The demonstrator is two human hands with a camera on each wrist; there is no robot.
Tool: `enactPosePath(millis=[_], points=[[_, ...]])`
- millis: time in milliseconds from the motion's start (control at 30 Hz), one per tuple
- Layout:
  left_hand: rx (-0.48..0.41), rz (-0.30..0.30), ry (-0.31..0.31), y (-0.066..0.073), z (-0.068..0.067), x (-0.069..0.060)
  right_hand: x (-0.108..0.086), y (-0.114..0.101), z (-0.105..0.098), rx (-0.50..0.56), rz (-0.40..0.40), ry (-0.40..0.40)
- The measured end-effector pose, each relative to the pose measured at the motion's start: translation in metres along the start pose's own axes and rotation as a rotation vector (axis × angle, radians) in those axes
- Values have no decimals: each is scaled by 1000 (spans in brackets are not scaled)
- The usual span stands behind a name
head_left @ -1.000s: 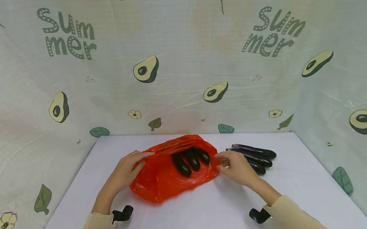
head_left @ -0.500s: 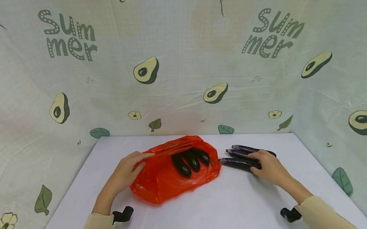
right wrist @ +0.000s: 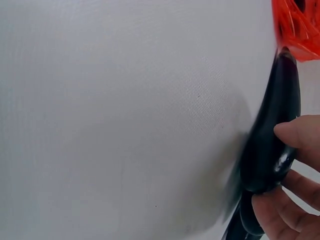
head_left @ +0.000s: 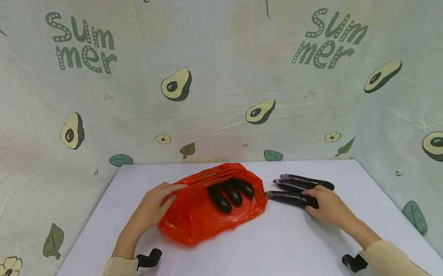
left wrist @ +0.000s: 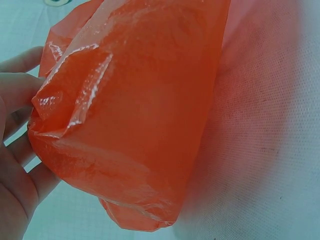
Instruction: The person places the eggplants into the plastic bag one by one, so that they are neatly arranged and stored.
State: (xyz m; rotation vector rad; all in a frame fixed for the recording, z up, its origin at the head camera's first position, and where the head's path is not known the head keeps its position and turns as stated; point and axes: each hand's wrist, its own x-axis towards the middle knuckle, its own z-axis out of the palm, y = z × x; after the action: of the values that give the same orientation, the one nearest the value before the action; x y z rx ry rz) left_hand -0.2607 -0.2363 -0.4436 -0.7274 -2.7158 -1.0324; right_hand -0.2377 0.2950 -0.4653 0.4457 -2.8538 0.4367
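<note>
A red plastic bag (head_left: 210, 223) lies on its side on the table in the head view, with three dark eggplants (head_left: 232, 193) in its mouth. My left hand (head_left: 156, 204) holds the bag's left upper edge; in the left wrist view the bag (left wrist: 140, 120) hides some of its fingertips. To the right of the bag, my right hand (head_left: 327, 205) grips the rounded end of the nearest eggplant (head_left: 287, 198), also seen as the long dark eggplant (right wrist: 277, 120) under the thumb in the right wrist view. The stem end of this eggplant is at the bag's right edge.
Two more eggplants, a middle one (head_left: 290, 185) and a far one (head_left: 308, 180), lie side by side just behind the gripped one. The white table (head_left: 228, 269) is enclosed by a patterned cloth (head_left: 213, 66) at the back and sides.
The right hand has let go of the bag's right edge, moved right and taken hold of the nearest eggplant. The left hand and the bag have stayed nearly still.
</note>
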Motion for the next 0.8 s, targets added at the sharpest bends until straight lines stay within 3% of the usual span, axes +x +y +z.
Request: enactPosePath(millis=[267,533,800], points=[[3,1,2,0,0,1,-7,4,1,-4,16,-5],[3,4,2,1,-1,1,-14,5,-10,35,26,-95],[11,-4,2,0,-1,0,-16,7,-13,47,6,-135]])
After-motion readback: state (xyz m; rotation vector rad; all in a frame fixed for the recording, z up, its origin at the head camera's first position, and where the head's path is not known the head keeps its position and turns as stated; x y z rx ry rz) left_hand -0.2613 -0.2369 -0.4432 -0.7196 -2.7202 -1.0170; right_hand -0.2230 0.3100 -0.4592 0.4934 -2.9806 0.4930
